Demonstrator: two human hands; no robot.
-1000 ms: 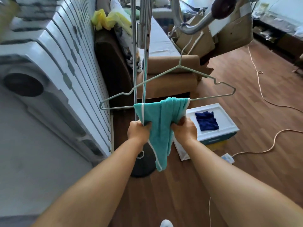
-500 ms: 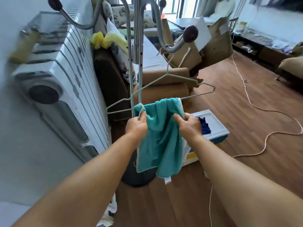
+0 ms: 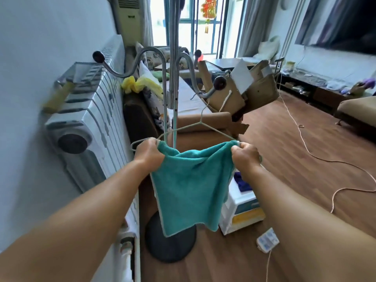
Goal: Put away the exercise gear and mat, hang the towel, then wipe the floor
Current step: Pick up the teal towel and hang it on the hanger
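A teal towel (image 3: 191, 186) hangs spread over the lower bar of a pale wire hanger (image 3: 200, 124). The hanger's hook rests on an arm of the metal coat stand (image 3: 173, 78). My left hand (image 3: 148, 152) pinches the towel's upper left corner at the hanger's left end. At the hanger's right end my right hand (image 3: 245, 156) grips the upper right corner. The towel's lower edge drops to just above the stand's round black base (image 3: 168, 247).
A white radiator (image 3: 89, 127) runs along the left wall. A brown sofa (image 3: 142, 119) and cardboard boxes (image 3: 244, 88) lie behind the stand. A white drawer box (image 3: 242, 210) with a dark blue cloth (image 3: 243, 182) sits right of the base. A cord (image 3: 305, 147) and a power strip (image 3: 267, 240) lie on the wooden floor.
My hands have moved apart along the hanger bar, and the bunched towel is now spread wide. The camera has tilted up, showing more of the room.
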